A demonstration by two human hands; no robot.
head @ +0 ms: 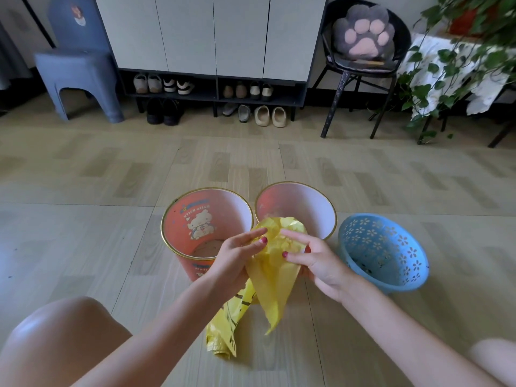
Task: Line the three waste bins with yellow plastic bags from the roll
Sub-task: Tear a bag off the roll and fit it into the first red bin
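Observation:
Three bins stand in a row on the floor: an orange cartoon-printed bin (181, 233) on the left, a second orange bin (315, 210) in the middle, and a blue perforated basket (391, 255) on the right, tilted toward me. None has a bag inside. My left hand (237, 258) and my right hand (312, 258) both pinch the top of one yellow plastic bag (275, 277), held just in front of the two orange bins. More yellow bag material (226, 328) with black print hangs from below my left hand down to the floor.
My bare knees are at the lower left (64, 336) and lower right (494, 358). Behind the bins lies open wood-pattern floor. Farther back stand a blue stool (81, 79), a shoe cabinet (215, 88), a black chair with a paw cushion (363, 32) and a leafy plant (452, 71).

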